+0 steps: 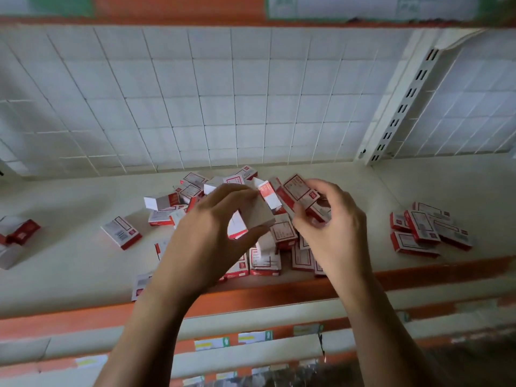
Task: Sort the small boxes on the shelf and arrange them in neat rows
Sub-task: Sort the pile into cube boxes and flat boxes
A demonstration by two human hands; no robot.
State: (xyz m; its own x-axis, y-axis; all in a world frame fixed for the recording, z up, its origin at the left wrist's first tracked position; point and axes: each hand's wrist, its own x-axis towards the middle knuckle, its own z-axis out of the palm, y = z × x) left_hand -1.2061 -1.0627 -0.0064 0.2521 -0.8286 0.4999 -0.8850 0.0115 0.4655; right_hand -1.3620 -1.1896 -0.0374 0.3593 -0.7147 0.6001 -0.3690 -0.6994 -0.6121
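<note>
Small white-and-red boxes lie in a loose pile [279,247] on the cream shelf [69,263], in the middle near its front edge. My left hand [206,236] is raised over the pile and pinches one or two small boxes [257,216] between thumb and fingers. My right hand [332,222] is beside it, fingers curled around another box [300,191] with its printed face up. A single box [121,232] lies apart at the left. A small group of boxes [428,230] lies at the right.
More boxes [16,233] sit at the far left edge. A white wire grid [195,101] backs the shelf, with a slotted upright [402,107] at the right. The shelf front has an orange strip [251,294]; lower shelves with labels [231,339] are below.
</note>
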